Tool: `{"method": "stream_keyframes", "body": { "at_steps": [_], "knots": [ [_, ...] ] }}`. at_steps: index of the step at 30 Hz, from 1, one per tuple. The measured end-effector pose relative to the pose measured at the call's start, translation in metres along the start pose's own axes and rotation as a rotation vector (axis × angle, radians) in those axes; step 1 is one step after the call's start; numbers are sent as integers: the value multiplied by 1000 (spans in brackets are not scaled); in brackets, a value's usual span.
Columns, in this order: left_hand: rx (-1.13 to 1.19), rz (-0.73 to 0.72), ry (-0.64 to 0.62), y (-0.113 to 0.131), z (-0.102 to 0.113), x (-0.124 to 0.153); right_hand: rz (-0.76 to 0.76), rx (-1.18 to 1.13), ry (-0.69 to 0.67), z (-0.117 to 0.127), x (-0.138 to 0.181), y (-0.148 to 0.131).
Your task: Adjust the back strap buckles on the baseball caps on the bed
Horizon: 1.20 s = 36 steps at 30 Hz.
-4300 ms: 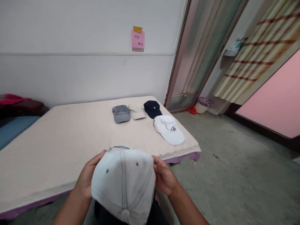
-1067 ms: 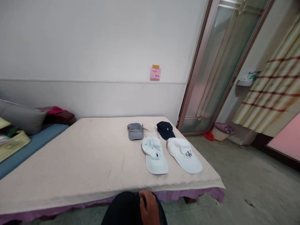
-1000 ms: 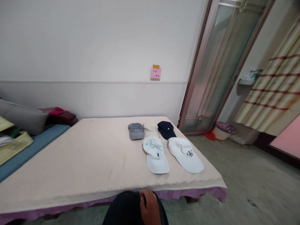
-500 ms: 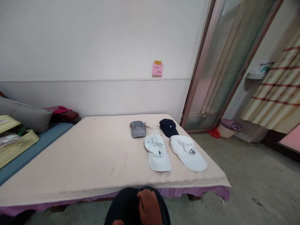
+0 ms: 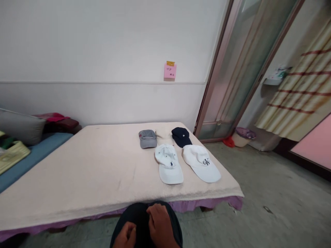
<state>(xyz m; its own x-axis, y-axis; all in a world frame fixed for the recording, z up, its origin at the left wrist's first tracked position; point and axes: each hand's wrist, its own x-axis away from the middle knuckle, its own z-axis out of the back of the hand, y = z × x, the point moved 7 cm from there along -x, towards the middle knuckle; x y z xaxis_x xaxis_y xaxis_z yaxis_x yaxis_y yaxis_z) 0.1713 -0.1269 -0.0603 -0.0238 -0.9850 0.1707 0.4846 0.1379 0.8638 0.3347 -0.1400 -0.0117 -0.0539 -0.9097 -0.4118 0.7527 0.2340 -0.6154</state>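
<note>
My left hand (image 5: 126,235) rests on my dark-clothed lap, its fingers curled in with nothing visible in them. Beside it on the right knee lies my right hand (image 5: 161,224), also closed, fingers bent together and holding nothing that I can see. Beyond the knees, several caps sit on the bed. Nearest are a white cap with a small dark horse-rider logo (image 5: 169,164) and a white cap with dark CK letters (image 5: 201,163). Behind them are a grey cap (image 5: 147,138), a pale beige cap (image 5: 163,135) partly hidden, and a navy cap (image 5: 181,137). Neither hand touches a cap.
A cream cover (image 5: 98,165) spreads over the bed, with a purple skirt at its edge. At left are a grey pillow (image 5: 22,127) and a yellow-green basket (image 5: 15,155). A pink note (image 5: 170,71) hangs on the wall. A waste bin (image 5: 241,137) stands by the sliding door.
The view has shifted a little right and down, so the bed and caps appear further left and higher. My left hand has come further into view. The caps have stayed in place.
</note>
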Motion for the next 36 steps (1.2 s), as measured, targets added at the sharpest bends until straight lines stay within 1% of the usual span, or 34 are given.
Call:
{"method": "stream_keyframes", "body": {
  "at_steps": [2,5,8,10,12,13,15,18,21,23,24,26,28,32,36],
  "knots": [
    [73,-4,-42,10,-2,-5,-18,-14,1,0,1,0],
    [199,24,-51,25,-4,-8,-52,-58,17,2,0,2],
    [332,95,-44,42,-1,-10,-151,-202,-10,2,-8,10],
    [396,105,-20,60,9,-13,-287,-387,-43,3,-18,19],
    [417,53,10,85,26,-17,-402,-596,-39,10,-35,22],
    [415,6,28,100,36,-19,-413,-684,-30,17,-46,19],
    [429,-99,92,133,59,-18,-410,-828,27,41,-70,6],
    [494,-311,195,188,98,-3,-270,-933,110,94,-106,-32],
    [496,-525,310,238,132,24,-56,-906,209,157,-129,-79],
    [476,-636,364,261,147,39,58,-839,301,193,-135,-104],
    [460,-670,374,269,151,44,99,-796,337,207,-137,-114],
    [426,-704,364,278,155,47,157,-713,380,223,-138,-128],
    [398,-699,344,279,155,46,184,-650,394,230,-139,-134],
    [369,-699,367,275,157,48,199,-588,388,229,-137,-136],
    [359,-705,365,277,158,52,207,-563,370,228,-132,-136]
  ]
}}
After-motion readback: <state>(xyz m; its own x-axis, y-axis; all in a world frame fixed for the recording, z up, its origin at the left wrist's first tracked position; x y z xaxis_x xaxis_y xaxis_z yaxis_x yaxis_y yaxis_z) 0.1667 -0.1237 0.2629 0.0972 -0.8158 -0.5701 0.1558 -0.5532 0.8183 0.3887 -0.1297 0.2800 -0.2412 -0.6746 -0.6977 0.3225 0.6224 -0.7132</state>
